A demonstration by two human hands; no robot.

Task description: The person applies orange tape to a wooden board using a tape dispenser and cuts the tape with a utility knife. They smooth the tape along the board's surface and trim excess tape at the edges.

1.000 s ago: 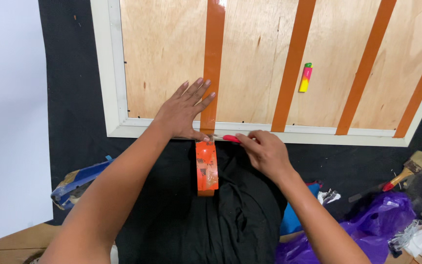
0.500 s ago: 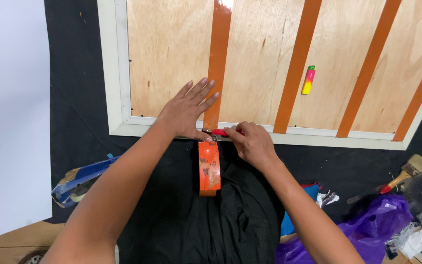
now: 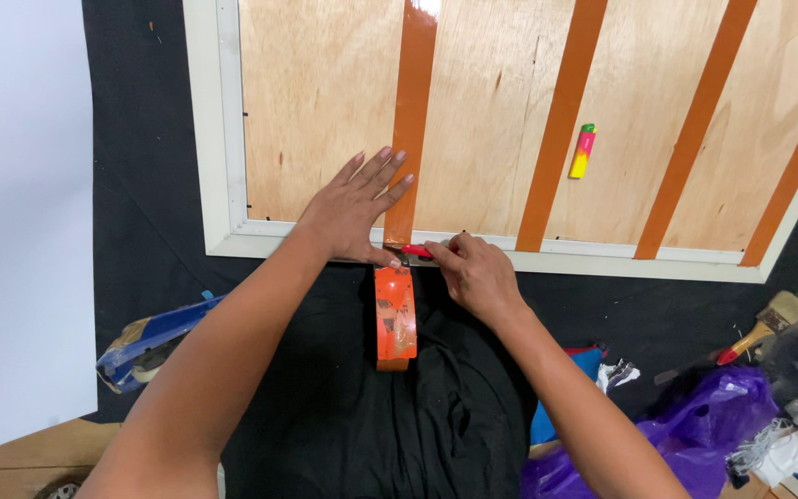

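A plywood board [image 3: 325, 102] in a white frame [image 3: 223, 139] lies on black cloth, crossed by several orange tape strips. My left hand [image 3: 353, 208] lies flat on the board, fingers spread, beside one orange strip [image 3: 410, 120] at the frame's near edge. My right hand [image 3: 473, 273] is closed on a small red-handled cutter [image 3: 416, 250], its tip against the tape where the strip crosses the frame. Just below hangs an orange tape roll [image 3: 394, 316], seen edge-on and still joined to the strip.
A pink, green and yellow lighter [image 3: 584, 151] lies on the board. On the black cloth [image 3: 140, 231] sit a blue tape dispenser [image 3: 154, 340] at left, a paintbrush [image 3: 768, 323] and purple plastic bag [image 3: 704, 425] at right. A white sheet [image 3: 16, 203] borders the left.
My right hand has moved left along the frame's near edge, bringing the red cutter up to the orange tape. My left hand and the roll have stayed in place.
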